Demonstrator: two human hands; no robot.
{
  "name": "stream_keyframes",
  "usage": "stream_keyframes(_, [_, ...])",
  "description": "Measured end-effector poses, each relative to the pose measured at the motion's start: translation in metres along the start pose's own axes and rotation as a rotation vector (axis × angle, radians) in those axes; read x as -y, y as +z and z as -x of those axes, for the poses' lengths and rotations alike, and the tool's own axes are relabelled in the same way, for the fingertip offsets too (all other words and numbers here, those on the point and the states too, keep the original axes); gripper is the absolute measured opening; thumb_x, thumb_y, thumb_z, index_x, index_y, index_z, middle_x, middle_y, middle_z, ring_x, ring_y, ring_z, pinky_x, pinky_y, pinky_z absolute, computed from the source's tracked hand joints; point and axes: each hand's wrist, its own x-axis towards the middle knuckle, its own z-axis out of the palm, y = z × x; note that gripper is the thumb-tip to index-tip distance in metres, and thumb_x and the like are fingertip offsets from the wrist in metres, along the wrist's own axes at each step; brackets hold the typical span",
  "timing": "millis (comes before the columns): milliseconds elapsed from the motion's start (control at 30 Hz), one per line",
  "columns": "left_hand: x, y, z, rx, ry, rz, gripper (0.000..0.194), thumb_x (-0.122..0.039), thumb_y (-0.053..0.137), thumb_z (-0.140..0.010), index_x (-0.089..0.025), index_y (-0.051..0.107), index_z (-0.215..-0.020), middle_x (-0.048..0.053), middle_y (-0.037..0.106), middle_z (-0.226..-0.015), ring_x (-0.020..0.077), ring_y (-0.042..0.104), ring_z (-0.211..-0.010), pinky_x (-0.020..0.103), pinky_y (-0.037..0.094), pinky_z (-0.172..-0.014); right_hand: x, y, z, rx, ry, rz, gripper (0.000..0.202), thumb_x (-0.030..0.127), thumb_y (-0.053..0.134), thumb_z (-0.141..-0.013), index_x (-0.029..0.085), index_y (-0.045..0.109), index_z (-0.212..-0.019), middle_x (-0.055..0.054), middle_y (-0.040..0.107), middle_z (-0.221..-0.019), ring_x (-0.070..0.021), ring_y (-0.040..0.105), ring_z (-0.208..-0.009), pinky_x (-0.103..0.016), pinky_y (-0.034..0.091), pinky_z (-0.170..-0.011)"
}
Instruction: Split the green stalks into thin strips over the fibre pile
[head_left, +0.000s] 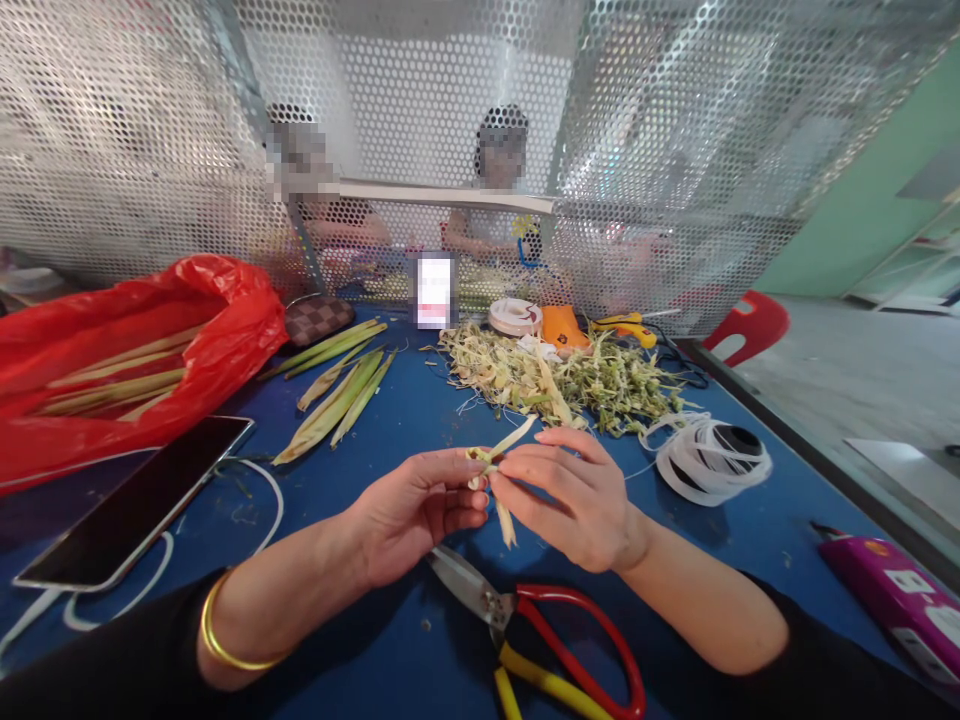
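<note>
Left hand [409,515] fingers pinching folded part of pale husk strip [489,462]; right hand [576,498] fingers pinching just beside. Strip's up over blue surface [420,420] from where I'm standing. Imo: firm left grip, small gentle right-hand tugs, thin husk probably splits easy. Watch red-and-yellow-handled shears [496,607] lying near wrists.

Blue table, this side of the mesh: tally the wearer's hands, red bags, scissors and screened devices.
Left hand and right hand: 2
Red bag: 1
Scissors: 1
Dark-screened device and lit-screened device: 2
Total: 6
</note>
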Motion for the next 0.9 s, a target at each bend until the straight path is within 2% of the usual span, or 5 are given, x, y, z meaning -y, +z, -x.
stream_keyframes(167, [0.004, -0.001, 0.000, 0.043, 0.128, -0.171, 0.014, -0.018, 0.066, -0.073, -0.012, 0.070, -0.086, 0.000, 0.062, -0.066, 0.0075, 0.055, -0.058, 0.018, 0.049, -0.060, 0.005, 0.002, -0.002, 0.000, 0.132, -0.095, 0.016, 0.009, 0.052, -0.085, 0.018, 0.065, -0.090, -0.003, 0.070, -0.082, -0.0131, 0.064, -0.077, -0.034, 0.042, -0.086])
stream_keyframes(367, [0.004, 0.002, -0.001, -0.086, 0.375, -0.444, 0.032, -0.030, 0.072, -0.070, -0.014, 0.071, -0.098, 0.002, 0.067, -0.069, 0.0108, 0.058, -0.063, 0.020, 0.047, -0.061, 0.014, 0.008, -0.010, 0.016, 0.613, -0.415, 0.006, 0.015, 0.060, -0.083, 0.020, 0.061, -0.080, -0.001, 0.065, -0.078, -0.0134, 0.062, -0.075, -0.031, 0.044, -0.077])
stream_keyframes(533, [0.008, 0.004, 0.000, -0.177, 0.434, -0.439, 0.032, -0.029, 0.073, -0.068, -0.015, 0.072, -0.097, 0.002, 0.069, -0.068, 0.0119, 0.059, -0.061, 0.021, 0.047, -0.058, 0.021, 0.009, -0.015, 0.016, 0.912, -0.624, 0.014, 0.016, 0.063, -0.080, 0.020, 0.058, -0.068, 0.001, 0.062, -0.071, -0.0136, 0.058, -0.069, -0.027, 0.045, -0.068])
stream_keyframes(700, [0.009, 0.007, 0.002, -0.147, 0.450, -0.442, 0.022, -0.020, 0.072, -0.067, -0.015, 0.075, -0.088, 0.002, 0.069, -0.065, 0.0094, 0.057, -0.056, 0.020, 0.044, -0.056, 0.023, 0.006, -0.015, 0.023, 0.988, -0.550, 0.011, 0.020, 0.063, -0.081, 0.021, 0.060, -0.071, 0.002, 0.062, -0.069, -0.0134, 0.057, -0.066, -0.028, 0.044, -0.070])
stream_keyframes(900, [0.007, 0.007, 0.003, -0.116, 0.441, -0.448, 0.019, -0.021, 0.072, -0.069, -0.015, 0.075, -0.087, 0.001, 0.069, -0.063, 0.0096, 0.057, -0.055, 0.020, 0.045, -0.057, 0.023, 0.004, -0.016, -0.023, 0.955, -0.507, 0.011, 0.018, 0.059, -0.081, 0.020, 0.054, -0.071, -0.002, 0.062, -0.086, -0.0179, 0.058, -0.086, -0.033, 0.042, -0.083])
